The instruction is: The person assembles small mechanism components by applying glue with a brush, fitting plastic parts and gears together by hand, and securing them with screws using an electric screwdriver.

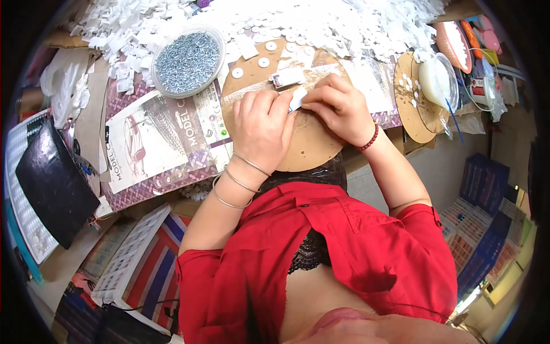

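My left hand (260, 126) and my right hand (339, 109) meet over a round brown board (303, 150). Thumbs and fingertips of both pinch a small white piece (297, 98), whose exact kind the fingers partly hide. Just beyond it on the board lies a small white box with a dark end (287, 78). Several white discs with a centre hole (263, 62) rest near the board's far edge.
A clear tub of small silvery-blue rods (188, 60) stands left of the board. White plastic pieces (344, 26) heap along the back. At right are a second round board (408, 109), a tub of white paste (438, 80) and a blue stick (455, 119).
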Motion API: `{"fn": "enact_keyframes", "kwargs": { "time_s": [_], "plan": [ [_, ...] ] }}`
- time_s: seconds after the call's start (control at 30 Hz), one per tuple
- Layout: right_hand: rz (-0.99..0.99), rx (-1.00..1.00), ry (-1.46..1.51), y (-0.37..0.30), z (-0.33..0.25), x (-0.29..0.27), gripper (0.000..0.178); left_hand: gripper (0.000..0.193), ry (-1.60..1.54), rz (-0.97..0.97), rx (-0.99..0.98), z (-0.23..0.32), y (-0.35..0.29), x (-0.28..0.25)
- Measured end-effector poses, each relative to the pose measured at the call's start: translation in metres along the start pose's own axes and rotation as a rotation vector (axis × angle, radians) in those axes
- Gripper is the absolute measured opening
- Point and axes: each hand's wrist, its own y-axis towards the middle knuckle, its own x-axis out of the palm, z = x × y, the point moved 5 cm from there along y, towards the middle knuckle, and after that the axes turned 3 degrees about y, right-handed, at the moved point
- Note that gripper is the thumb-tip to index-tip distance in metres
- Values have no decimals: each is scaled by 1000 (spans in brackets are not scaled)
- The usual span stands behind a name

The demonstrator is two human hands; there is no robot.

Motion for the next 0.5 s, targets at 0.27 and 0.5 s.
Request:
{"fn": "enact_keyframes", "kwargs": {
  "time_s": [0.27,0.5],
  "plan": [
    [517,-210,28,130,-7,-87,20,59,30,-38,-41,1,18,-12],
    [207,-109,743,213,-22,-76,46,76,21,-124,-21,-7,26,-6]
  ]
}}
